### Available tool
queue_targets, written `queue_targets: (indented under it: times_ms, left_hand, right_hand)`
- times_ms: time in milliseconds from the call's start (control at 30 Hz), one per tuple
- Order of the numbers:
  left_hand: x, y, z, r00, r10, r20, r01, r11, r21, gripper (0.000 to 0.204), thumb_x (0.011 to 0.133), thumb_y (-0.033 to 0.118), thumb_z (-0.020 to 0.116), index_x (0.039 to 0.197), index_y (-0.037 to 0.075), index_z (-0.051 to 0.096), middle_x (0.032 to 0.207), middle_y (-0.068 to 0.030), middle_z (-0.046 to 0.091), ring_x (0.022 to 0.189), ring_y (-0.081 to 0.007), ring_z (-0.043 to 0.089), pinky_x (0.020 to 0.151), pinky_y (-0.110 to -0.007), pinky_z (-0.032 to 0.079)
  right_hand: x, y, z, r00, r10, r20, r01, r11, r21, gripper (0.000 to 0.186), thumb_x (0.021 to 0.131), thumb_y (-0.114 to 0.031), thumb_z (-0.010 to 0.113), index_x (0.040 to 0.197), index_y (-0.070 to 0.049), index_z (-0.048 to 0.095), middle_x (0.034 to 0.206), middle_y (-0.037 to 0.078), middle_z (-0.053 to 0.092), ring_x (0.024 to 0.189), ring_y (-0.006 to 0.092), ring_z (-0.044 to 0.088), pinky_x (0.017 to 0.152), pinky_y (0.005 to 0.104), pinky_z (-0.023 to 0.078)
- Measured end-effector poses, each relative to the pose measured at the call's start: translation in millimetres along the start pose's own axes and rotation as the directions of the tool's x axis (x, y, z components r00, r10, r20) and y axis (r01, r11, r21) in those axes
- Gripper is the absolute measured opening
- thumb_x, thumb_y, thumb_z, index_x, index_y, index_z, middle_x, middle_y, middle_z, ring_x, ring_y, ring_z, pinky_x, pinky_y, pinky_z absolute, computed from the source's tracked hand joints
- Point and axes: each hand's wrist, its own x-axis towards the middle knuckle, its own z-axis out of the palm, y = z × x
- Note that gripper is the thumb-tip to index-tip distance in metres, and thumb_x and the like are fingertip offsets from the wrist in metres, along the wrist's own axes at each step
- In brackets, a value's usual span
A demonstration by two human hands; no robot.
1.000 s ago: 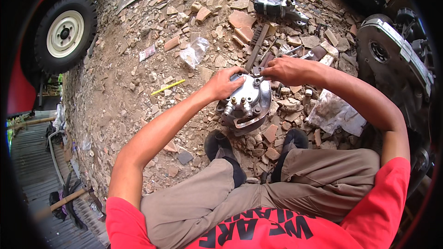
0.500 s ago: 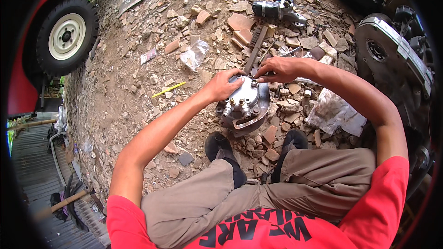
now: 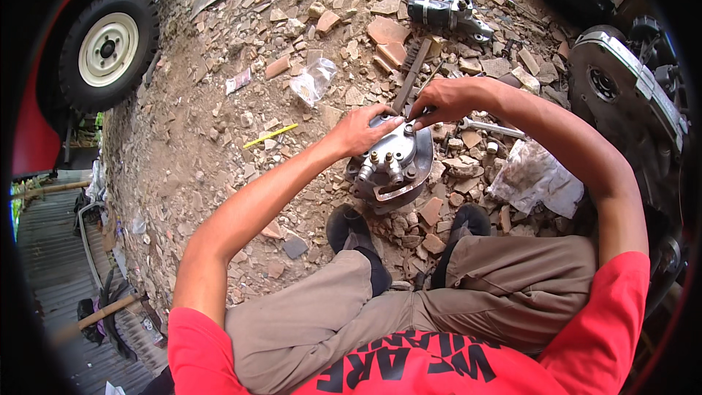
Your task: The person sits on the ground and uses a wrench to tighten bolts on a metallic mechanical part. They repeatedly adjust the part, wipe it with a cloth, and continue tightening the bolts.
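A round metal machine part [image 3: 401,152] with a smooth silver cover, bolts and two short fittings on its near side stands on the rubble in front of my feet. My left hand [image 3: 365,130] grips the cover's far left edge, thumb lying over the top and the other fingers curled at the rim. At the far right rim, next to a bolt [image 3: 409,130], the fingers of my right hand [image 3: 444,101] are pinched together and pointing down. What they pinch is too small and hidden to make out.
A wire brush [image 3: 415,66] lies just beyond the part, with a wrench [image 3: 496,129] and a dirty white cloth [image 3: 537,181] to the right. Farther off is a black cylindrical motor [image 3: 447,16]. An engine [image 3: 610,80] stands at right, a wheel [image 3: 108,50] at left.
My right fingers have drawn together and bent more steeply down at the rim. More of the wrench now shows beneath my right forearm. My left hand keeps its hold; the whole view shifted slightly.
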Motion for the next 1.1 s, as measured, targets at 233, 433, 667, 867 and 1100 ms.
queue_targets:
  times_ms: [233,433,667,867,1100]
  left_hand:
    - [-2,9,-2,0.998,-0.051,0.024,0.051,0.999,0.013,0.057,0.089,0.05,0.073,0.128,0.009,0.065,0.111,-0.0153,0.073,0.101,-0.0227,0.07,0.092,-0.037,0.053]
    - [1,-4,4,0.999,-0.036,-0.007,0.036,0.999,-0.035,0.059,0.085,0.056,0.074,0.122,0.01,0.068,0.113,-0.0178,0.073,0.107,-0.0279,0.07,0.094,-0.039,0.053]
    - [0,-3,2,1.0,-0.005,-0.015,0.005,1.0,0.003,0.057,0.086,0.055,0.072,0.122,0.011,0.068,0.113,-0.017,0.073,0.106,-0.0289,0.07,0.094,-0.038,0.053]
    - [-2,-2,2,1.0,-0.02,-0.02,0.02,1.0,0.003,0.057,0.087,0.053,0.071,0.123,0.01,0.067,0.112,-0.0169,0.072,0.104,-0.028,0.07,0.092,-0.038,0.053]
    - [0,0,2,0.999,-0.034,-0.007,0.034,0.999,-0.017,0.056,0.086,0.052,0.072,0.123,0.009,0.067,0.112,-0.0169,0.072,0.103,-0.0274,0.07,0.093,-0.038,0.053]
  right_hand:
    - [-21,-39,45,0.95,0.264,-0.169,-0.252,0.964,0.089,0.054,0.107,-0.043,0.047,0.096,0.005,0.068,0.079,0.026,0.068,0.072,0.0438,0.067,0.068,0.0527,0.053]
    - [-24,-59,53,0.853,0.354,-0.383,-0.261,0.925,0.275,0.036,0.105,-0.025,0.05,0.109,0.01,0.054,0.081,0.032,0.066,0.081,0.0489,0.068,0.071,0.0544,0.054]
    - [-33,-16,22,0.957,0.042,-0.287,-0.025,0.998,0.06,0.027,0.097,-0.016,0.063,0.12,-0.003,0.069,0.1,0.021,0.071,0.094,0.0377,0.068,0.081,0.0467,0.052]
    - [-20,-3,21,0.972,-0.123,-0.201,0.095,0.985,-0.144,0.028,0.095,-0.016,0.065,0.122,-0.011,0.07,0.097,0.016,0.068,0.092,0.0351,0.067,0.08,0.0437,0.053]
    - [-12,-6,14,0.984,-0.113,-0.136,0.06,0.936,-0.346,0.024,0.097,-0.021,0.06,0.118,-0.015,0.071,0.09,0.015,0.068,0.087,0.0348,0.068,0.075,0.044,0.053]
